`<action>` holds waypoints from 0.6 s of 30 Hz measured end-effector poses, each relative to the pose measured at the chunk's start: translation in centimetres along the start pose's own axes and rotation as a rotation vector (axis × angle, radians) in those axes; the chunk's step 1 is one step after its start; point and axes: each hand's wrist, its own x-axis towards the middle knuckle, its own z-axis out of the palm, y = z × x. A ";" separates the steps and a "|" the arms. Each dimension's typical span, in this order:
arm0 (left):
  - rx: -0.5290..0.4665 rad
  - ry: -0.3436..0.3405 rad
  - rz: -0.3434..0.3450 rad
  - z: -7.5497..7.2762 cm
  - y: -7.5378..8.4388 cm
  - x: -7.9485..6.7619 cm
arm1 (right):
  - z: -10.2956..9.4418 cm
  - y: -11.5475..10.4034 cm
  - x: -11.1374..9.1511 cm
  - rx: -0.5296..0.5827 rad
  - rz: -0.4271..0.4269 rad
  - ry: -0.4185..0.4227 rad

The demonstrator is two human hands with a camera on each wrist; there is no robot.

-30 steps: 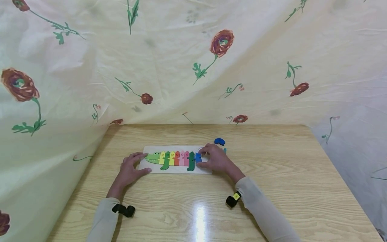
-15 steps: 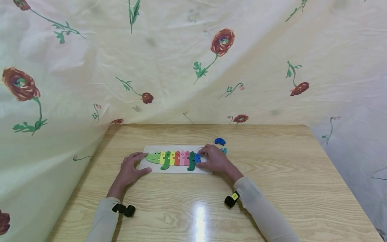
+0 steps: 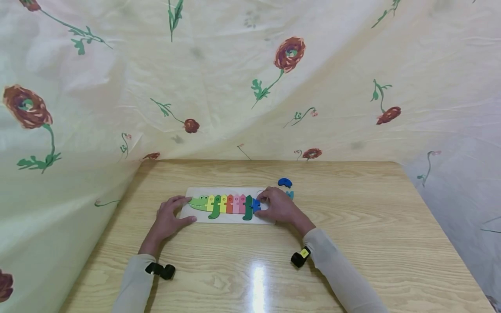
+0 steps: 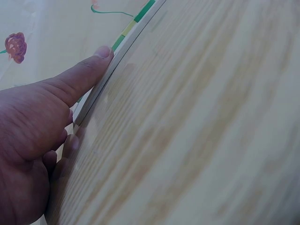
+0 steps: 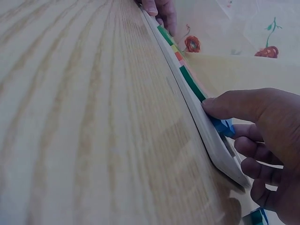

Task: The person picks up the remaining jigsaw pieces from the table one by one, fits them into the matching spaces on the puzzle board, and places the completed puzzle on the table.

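Note:
A pale wooden puzzle board (image 3: 231,220) lies on the table, with a colourful crocodile of interlocking pieces on it. The green head (image 3: 198,203) is at its left end. My left hand (image 3: 168,222) holds the board's left end, its thumb (image 4: 101,58) on the near edge. At the other end, my right hand (image 3: 281,206) pinches a blue puzzle piece (image 3: 256,205) between thumb and fingers, right beside the dark green leg piece (image 3: 248,208). In the right wrist view the blue piece looks slightly raised and tilted. The board's right end is partly hidden behind this hand.
Beyond the right hand lie a loose dark blue piece (image 3: 285,182) and a lighter blue piece (image 3: 290,194), partly hidden. The wooden table (image 3: 352,208) extends around the board. A flowered cloth (image 3: 219,87) hangs behind and at the sides.
The blue piece has shifted slightly left against the dark green leg piece, then slightly back right, staying in my right hand's pinch. My left hand has kept its place on the board.

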 end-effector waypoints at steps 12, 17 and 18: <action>-0.005 0.001 -0.005 -0.1 0.2 0.0 | -0.4 -0.4 0.2 -0.015 -0.011 -0.019; -0.001 0.003 -0.010 0.0 0.3 -0.1 | -0.6 -0.4 0.1 -0.015 -0.028 -0.016; -0.001 0.004 -0.011 0.0 0.3 -0.1 | -0.6 -0.4 0.1 -0.016 -0.028 -0.013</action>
